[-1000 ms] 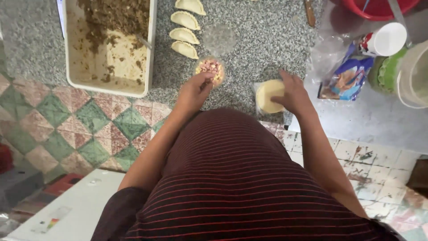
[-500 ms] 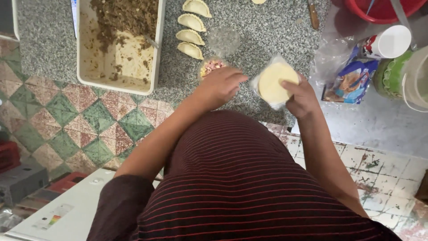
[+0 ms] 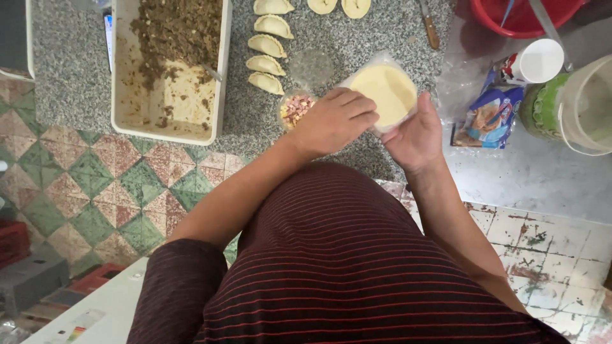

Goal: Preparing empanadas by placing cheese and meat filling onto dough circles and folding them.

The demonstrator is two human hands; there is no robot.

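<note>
1. Both hands are closed on one thing: a pale round dough disc in clear plastic wrap (image 3: 384,91) is cradled from below by the right hand (image 3: 415,137), while its near edge is pinched by the left hand (image 3: 331,121).
2. It is held just above the grey speckled stone bench (image 3: 376,32).
3. Judged soft, thin and tearable, the disc is best gripped at its rim.

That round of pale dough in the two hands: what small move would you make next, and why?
Probably peel the top dough disc free of its clear wrapper. The right hand cups the stack from below, and the left hand has its fingertips on the disc's edge. Folded pastries lie in a row beside the tray of filling, so a loose disc likely comes next.
</note>
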